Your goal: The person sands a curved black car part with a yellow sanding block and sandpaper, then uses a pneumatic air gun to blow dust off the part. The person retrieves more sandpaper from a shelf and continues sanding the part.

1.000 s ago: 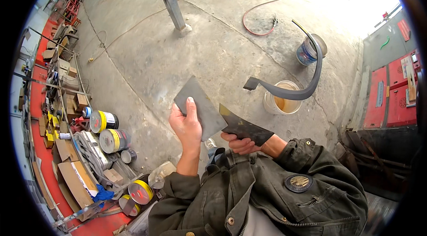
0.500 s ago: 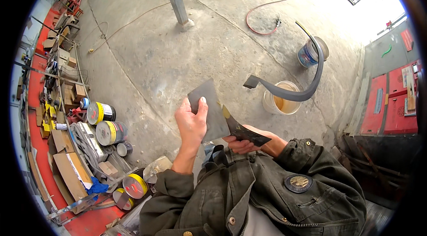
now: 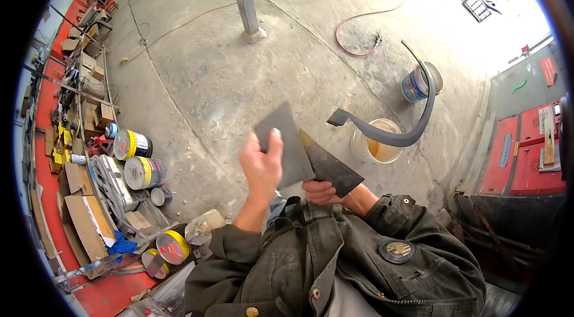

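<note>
My left hand (image 3: 262, 164) grips a thin grey rectangular sheet (image 3: 290, 146), thumb on its upper face. Below and right of it, my right hand (image 3: 321, 193) has its fingers curled round the lower edge of a dark, stiff-looking sheet (image 3: 336, 169) with yellowish smears near its upper corner. The two sheets meet or overlap along the grey one's right edge; I cannot tell whether they touch. Ahead to the right, a long curved black trim strip (image 3: 388, 136) rests across a white bucket (image 3: 357, 148) holding brownish liquid and a blue-labelled bucket (image 3: 414, 87).
Yellow-banded tins (image 3: 140, 172) and cardboard boxes (image 3: 89, 221) crowd the left side. A steel post (image 3: 242, 3) rises from the concrete floor ahead, with a red hose (image 3: 344, 48) looping to its right. Red cabinet doors (image 3: 538, 161) stand at the far right.
The dark sheet in my right hand has turned, showing a broader, flatter face. My left hand is blurred by motion, still gripping the grey sheet. The whole view has shifted slightly.
</note>
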Demonstrator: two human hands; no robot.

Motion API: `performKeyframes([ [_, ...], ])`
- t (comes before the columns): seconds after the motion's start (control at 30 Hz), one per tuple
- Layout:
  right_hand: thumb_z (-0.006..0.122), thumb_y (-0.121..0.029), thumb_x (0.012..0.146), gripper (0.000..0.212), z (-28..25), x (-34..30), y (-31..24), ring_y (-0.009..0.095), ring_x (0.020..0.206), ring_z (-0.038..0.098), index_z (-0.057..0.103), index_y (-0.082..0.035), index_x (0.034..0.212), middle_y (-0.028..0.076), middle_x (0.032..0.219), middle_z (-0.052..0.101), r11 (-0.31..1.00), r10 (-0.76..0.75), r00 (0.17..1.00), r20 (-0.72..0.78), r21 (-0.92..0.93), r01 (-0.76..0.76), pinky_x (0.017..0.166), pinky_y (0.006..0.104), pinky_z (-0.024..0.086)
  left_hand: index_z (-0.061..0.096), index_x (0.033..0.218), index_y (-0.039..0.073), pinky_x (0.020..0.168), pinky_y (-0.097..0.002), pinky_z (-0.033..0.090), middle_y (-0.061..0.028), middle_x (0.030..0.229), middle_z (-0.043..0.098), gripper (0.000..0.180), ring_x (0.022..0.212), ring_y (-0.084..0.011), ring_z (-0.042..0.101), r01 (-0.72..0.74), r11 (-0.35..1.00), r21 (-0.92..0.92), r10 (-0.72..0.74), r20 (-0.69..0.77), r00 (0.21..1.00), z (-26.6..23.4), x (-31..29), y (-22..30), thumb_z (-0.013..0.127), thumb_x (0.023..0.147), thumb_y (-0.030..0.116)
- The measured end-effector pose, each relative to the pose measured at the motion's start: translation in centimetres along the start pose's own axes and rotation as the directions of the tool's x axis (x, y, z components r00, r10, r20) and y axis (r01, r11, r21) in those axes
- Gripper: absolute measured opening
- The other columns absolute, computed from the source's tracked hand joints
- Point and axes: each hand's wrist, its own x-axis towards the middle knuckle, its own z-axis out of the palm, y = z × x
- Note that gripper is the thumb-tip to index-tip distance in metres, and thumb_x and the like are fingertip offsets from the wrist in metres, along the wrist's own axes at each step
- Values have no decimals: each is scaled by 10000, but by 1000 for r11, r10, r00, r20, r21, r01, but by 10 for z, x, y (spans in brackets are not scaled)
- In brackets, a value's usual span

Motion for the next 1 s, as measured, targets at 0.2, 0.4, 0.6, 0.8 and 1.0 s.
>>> performKeyframes([
  [0.2, 375, -314, 1008, 286, 6, -2, 11, 58, 382, 362, 446, -97, 837, -11, 507, 407, 996, 74, 997, -18, 46, -73, 326, 195, 270, 489, 724, 47, 476, -210, 295, 58, 643, 473, 244, 571, -13, 361, -4, 1000, -29, 3, -49, 999, -18, 26, 11, 632, 904, 128],
  [0.4, 377, -284, 1016, 269, 2, -9, 12, 46, 378, 351, 430, -99, 828, -21, 503, 398, 989, 114, 987, -114, -84, -124, 322, 183, 262, 529, 765, 27, 493, -190, 323, 53, 669, 500, 191, 587, -7, 385, 99, 992, -73, -93, 76, 993, -23, 22, 13, 631, 900, 115],
  [0.6, 373, -258, 1015, 258, 4, -10, 15, 30, 379, 333, 413, -106, 810, -36, 497, 383, 962, 109, 979, -172, -231, -147, 317, 178, 249, 598, 900, -26, 533, -203, 383, 40, 722, 562, 123, 626, -25, 443, 101, 995, -7, -99, 147, 984, -24, 15, 6, 625, 886, 93],
  [0.8, 387, -277, 1006, 258, 3, -9, 20, 42, 379, 341, 423, -111, 813, -31, 495, 379, 985, 102, 971, -215, -113, -128, 323, 184, 246, 594, 891, -29, 544, -205, 390, 35, 731, 568, 128, 638, -25, 443, 126, 989, -72, -112, 173, 979, -22, 4, 5, 628, 885, 94],
  [1.0, 390, -308, 998, 266, 5, -6, 22, 63, 373, 354, 442, -115, 823, -19, 496, 387, 996, 90, 990, -107, 34, -87, 326, 210, 245, 581, 834, -15, 510, -204, 359, 46, 682, 540, 136, 604, -22, 419, 50, 996, -69, -49, 26, 998, -20, 7, 1, 631, 888, 100],
])
